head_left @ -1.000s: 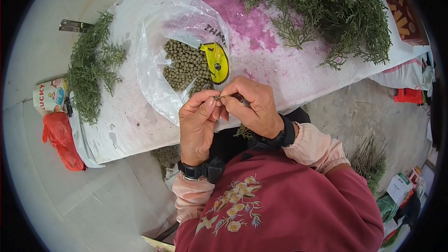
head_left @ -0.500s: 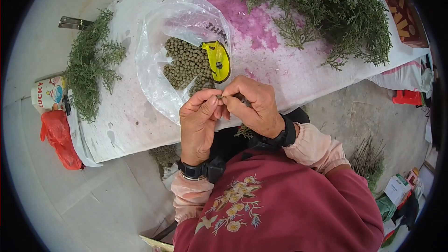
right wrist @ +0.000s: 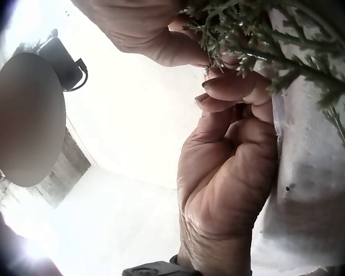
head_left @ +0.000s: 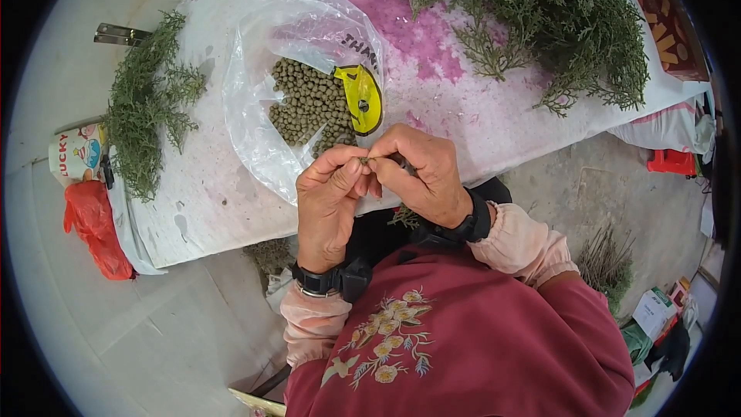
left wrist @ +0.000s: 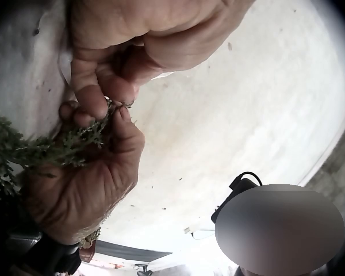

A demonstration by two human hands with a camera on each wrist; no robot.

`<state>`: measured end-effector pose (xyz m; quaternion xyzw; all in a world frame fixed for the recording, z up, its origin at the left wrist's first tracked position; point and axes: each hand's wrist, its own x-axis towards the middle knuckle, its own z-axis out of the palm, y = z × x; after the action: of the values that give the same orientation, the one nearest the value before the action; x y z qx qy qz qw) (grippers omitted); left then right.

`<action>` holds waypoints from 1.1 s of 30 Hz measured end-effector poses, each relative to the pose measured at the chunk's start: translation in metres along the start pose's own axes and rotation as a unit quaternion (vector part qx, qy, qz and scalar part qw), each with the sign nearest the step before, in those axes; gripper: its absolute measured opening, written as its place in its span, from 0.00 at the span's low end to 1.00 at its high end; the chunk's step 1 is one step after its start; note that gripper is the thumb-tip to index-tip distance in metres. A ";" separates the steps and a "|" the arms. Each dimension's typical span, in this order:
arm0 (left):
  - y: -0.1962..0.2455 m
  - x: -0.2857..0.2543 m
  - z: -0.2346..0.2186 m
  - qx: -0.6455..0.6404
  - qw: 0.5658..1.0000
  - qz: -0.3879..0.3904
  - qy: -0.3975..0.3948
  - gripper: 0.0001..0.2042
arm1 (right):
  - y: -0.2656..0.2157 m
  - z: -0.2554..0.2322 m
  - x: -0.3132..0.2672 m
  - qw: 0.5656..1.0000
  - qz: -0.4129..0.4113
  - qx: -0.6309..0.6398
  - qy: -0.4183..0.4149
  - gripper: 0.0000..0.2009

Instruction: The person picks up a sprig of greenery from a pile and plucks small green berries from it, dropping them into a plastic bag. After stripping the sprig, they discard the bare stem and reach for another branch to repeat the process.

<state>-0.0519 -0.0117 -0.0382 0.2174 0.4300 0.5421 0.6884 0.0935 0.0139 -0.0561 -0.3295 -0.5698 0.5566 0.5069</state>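
At the near edge of the table, my left hand [head_left: 330,197] and right hand [head_left: 421,174] meet fingertip to fingertip. A green conifer sprig [left wrist: 63,146] runs along my right hand [left wrist: 89,184] in the left wrist view, its tip pinched there between thumb and finger. From above, my left hand [left wrist: 155,34] pinches the same tip. In the right wrist view, the feathery leaves [right wrist: 259,52] hang close to the camera, in front of my left hand [right wrist: 230,167]. Just beyond the hands lies an opened clear plastic bag [head_left: 251,135] of small brownish round pellets [head_left: 309,100].
A big heap of conifer branches [head_left: 540,23] covers the far right of the table [head_left: 224,220]. Smaller branches [head_left: 143,108] lie at the left edge, beside a paper cup [head_left: 77,154] and a red plastic bag [head_left: 96,228]. A dark red box [head_left: 671,31] stands far right.
The hands stay together at the same spot, with only slight finger movement. The view has shifted a little, so the table and its things sit slightly differently in it.
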 end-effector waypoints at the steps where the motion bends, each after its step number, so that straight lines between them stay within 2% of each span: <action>1: 0.000 0.000 0.000 0.000 1.000 0.000 0.000 0.07 | 0.000 0.000 0.000 1.000 0.000 -0.001 -0.001 0.02; 7: -0.002 -0.002 0.001 0.004 1.000 0.014 0.001 0.07 | 0.004 0.001 -0.001 0.999 -0.013 -0.046 -0.001 0.02; 11: -0.001 0.001 0.002 -0.017 1.000 0.021 -0.006 0.07 | -0.002 0.000 0.002 1.000 0.001 -0.010 -0.011 0.01; 18: -0.001 0.003 -0.002 -0.067 0.998 0.011 -0.016 0.07 | -0.008 -0.004 0.004 0.994 0.079 0.079 -0.015 0.03; 27: -0.004 0.002 -0.007 -0.083 0.996 -0.003 -0.029 0.06 | -0.017 -0.006 0.010 0.987 0.142 0.064 -0.050 0.03; 33: -0.004 0.006 -0.010 -0.088 0.995 -0.005 -0.040 0.05 | -0.022 -0.005 0.016 0.987 0.141 0.033 -0.074 0.03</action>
<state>-0.0581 -0.0093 -0.0489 0.1751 0.3535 0.5654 0.7244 0.0986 0.0266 -0.0326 -0.3470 -0.5348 0.6639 0.3908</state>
